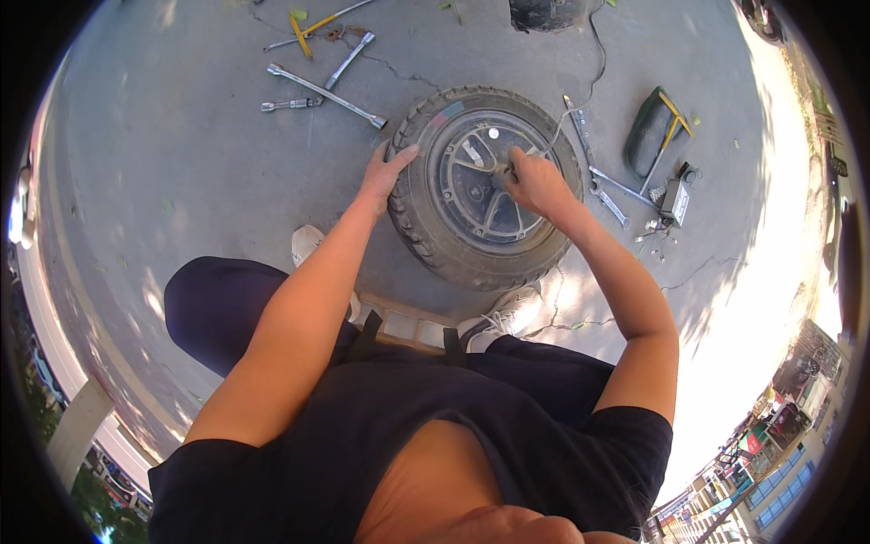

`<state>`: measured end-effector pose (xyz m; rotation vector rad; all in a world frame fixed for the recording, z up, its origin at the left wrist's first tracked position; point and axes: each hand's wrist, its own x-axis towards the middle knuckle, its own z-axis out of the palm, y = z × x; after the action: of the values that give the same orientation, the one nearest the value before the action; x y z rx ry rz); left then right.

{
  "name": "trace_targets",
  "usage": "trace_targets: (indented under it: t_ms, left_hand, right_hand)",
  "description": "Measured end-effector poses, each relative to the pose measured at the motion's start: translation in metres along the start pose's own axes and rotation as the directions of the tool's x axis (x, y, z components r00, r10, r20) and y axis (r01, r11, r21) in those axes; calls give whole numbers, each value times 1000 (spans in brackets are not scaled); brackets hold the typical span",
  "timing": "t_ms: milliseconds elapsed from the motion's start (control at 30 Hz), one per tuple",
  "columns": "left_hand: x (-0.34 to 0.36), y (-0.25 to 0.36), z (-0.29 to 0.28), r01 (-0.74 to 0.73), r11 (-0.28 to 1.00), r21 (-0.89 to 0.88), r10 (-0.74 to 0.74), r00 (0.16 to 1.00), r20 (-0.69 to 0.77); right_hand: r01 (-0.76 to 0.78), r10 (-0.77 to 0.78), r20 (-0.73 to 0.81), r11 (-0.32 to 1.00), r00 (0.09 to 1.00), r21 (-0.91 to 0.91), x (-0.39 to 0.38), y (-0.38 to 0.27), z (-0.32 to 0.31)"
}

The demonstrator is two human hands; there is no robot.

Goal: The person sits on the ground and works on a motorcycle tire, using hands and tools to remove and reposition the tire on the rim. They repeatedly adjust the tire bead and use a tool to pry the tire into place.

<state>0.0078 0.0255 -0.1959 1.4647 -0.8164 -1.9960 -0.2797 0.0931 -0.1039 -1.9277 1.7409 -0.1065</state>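
A wheel [471,195] with a knobbly black tyre and a dark ribbed hub lies on the ground in front of me. My left hand [388,174] grips the tyre's left edge, thumb on the sidewall and fingers down over the tread. Above the hub's middle, my right hand [536,184] is closed, its fingers curled. What it holds is mostly hidden; a small dark piece shows by the thumb. A thin cable [594,82] runs from the far side down toward the hub near this hand. One round white spot [493,133] is on the hub's far part.
Left of the wheel lies a cross-shaped lug wrench [328,93], with a yellow-handled tool [300,36] beyond. To the right are a long wrench [577,127], a combination spanner [609,203], a black case [649,127] under another yellow-handled tool [673,127], and a small metal box [674,201].
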Motion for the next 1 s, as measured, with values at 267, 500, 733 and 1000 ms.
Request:
trace_targets:
  t_ms: [267, 500, 733, 1000]
  left_hand:
    - [-19, 2, 12, -119, 985, 121, 123, 992, -18]
    - [-49, -17, 28, -240, 955, 174, 252, 966, -51]
    - [-80, -43, 26, -371, 865, 338, 405, 914, -34]
    - [-87, -67, -6, -241, 879, 411, 254, 967, 23]
  right_hand:
    - [-112, 111, -75, 994, 991, -3, -8, 10, 15]
    - [-342, 363, -275, 932, 890, 122, -29, -2, 34]
    - [-447, 450, -123, 893, 885, 50, -52, -13, 30]
    - [-81, 230, -531, 954, 816, 289, -2, -106, 32]
